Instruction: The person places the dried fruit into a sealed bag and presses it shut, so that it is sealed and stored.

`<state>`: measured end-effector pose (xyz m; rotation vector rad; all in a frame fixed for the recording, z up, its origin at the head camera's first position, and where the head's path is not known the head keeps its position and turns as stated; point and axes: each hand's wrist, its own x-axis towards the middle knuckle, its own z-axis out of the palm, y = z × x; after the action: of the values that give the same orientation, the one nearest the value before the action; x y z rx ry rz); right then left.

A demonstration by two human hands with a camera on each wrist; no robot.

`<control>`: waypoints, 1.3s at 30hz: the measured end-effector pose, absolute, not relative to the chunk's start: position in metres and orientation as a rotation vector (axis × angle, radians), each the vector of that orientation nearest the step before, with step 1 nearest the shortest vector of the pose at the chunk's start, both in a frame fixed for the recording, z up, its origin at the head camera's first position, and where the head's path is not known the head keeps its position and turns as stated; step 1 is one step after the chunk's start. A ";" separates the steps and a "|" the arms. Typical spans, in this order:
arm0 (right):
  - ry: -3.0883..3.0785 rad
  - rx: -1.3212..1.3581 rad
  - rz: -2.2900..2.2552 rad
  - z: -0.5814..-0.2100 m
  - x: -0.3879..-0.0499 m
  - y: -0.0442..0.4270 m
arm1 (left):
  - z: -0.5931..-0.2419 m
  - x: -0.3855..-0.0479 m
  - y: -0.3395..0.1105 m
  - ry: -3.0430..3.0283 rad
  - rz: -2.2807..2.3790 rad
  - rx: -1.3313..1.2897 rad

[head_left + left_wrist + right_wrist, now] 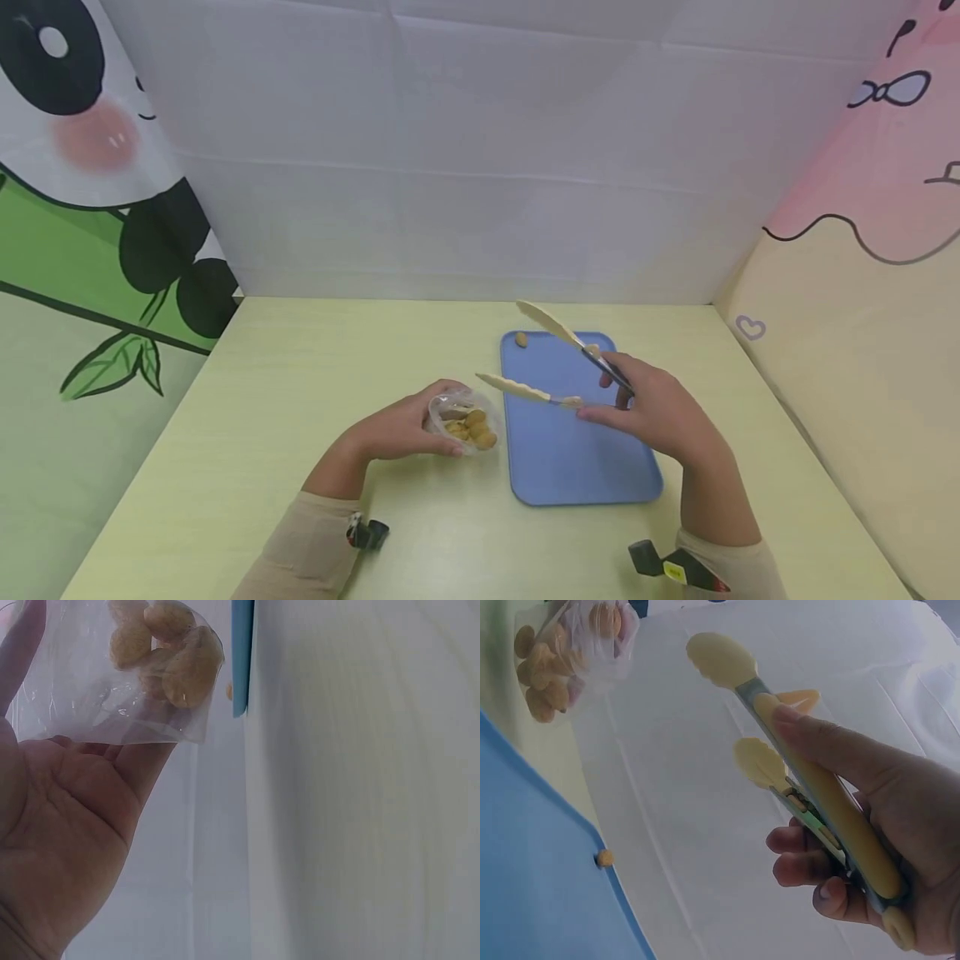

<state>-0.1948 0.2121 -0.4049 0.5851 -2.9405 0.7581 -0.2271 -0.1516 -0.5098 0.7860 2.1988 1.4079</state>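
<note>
My left hand (408, 423) holds a clear plastic bag (437, 402) by its side, fingers behind and thumb in front. Several round brown nut-like pieces (476, 427) lie inside, seen closer as lumpy tan balls (187, 667) in the left wrist view. In my right hand (660, 408) is a pair of cream-tipped tongs (817, 787), gripped by the handles with its two arms spread apart. Nothing shows between the tong tips, which point toward the bag above the blue tray (577, 467). One brown piece (521, 339) sits in the tray's far left corner.
The tray lies on a pale yellow table (300, 350), right of the bag. A white sheet (480, 167) hangs behind the table. Cartoon-printed cloth (97, 250) stands along the left, with a pink and cream one (862, 292) along the right.
</note>
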 end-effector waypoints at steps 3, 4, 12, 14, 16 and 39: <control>-2.961 0.495 0.742 -0.409 -0.200 0.216 | -0.507 -0.225 -0.152 2.197 1.407 0.782; -2.967 0.468 0.737 -0.410 -0.202 0.218 | -0.506 -0.224 -0.152 2.197 1.408 0.778; -3.028 0.317 0.608 -0.425 -0.217 0.227 | -0.500 -0.222 -0.151 2.205 1.405 0.764; -3.041 0.286 0.601 -0.430 -0.222 0.226 | -0.500 -0.223 -0.152 2.209 1.406 0.764; -3.051 0.255 0.601 -0.435 -0.225 0.225 | -0.500 -0.223 -0.152 2.207 1.410 0.765; -3.108 0.181 0.345 -0.478 -0.266 0.199 | -0.504 -0.224 -0.153 2.183 1.434 0.768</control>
<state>-0.2658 0.1993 -0.4784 0.1809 -3.1083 0.3453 -0.2236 -0.1529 -0.5036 0.7680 2.1825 1.4343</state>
